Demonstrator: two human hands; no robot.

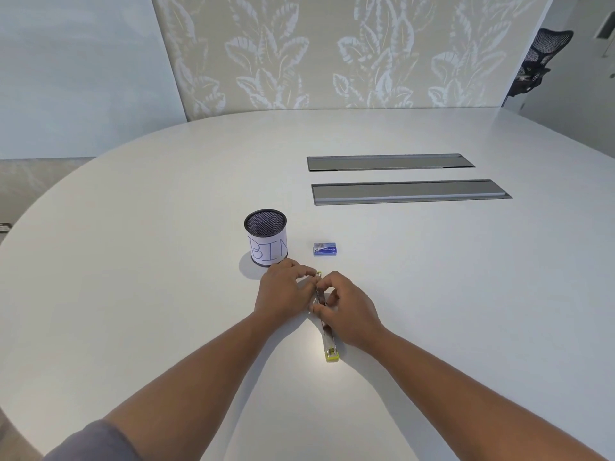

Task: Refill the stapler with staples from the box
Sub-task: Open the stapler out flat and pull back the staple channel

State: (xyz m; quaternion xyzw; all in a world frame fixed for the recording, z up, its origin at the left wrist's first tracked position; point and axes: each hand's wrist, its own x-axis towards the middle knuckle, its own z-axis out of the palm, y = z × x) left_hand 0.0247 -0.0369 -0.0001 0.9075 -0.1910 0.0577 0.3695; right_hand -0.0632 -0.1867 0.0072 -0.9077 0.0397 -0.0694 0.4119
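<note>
A yellow stapler (329, 344) lies opened out flat and long on the white table (432, 294), its metal track facing up. My left hand (283, 294) pinches the far end of the stapler with curled fingers. My right hand (349, 314) grips the stapler's middle, fingers curled over the track. A small blue staple box (326, 249) sits closed on the table just beyond both hands, untouched.
A black mesh cup (266, 237) wrapped in paper marked "BIN" stands left of the box, close to my left hand. Two grey cable hatches (409, 191) are set in the table farther back. A black office chair (539, 61) stands at the far right.
</note>
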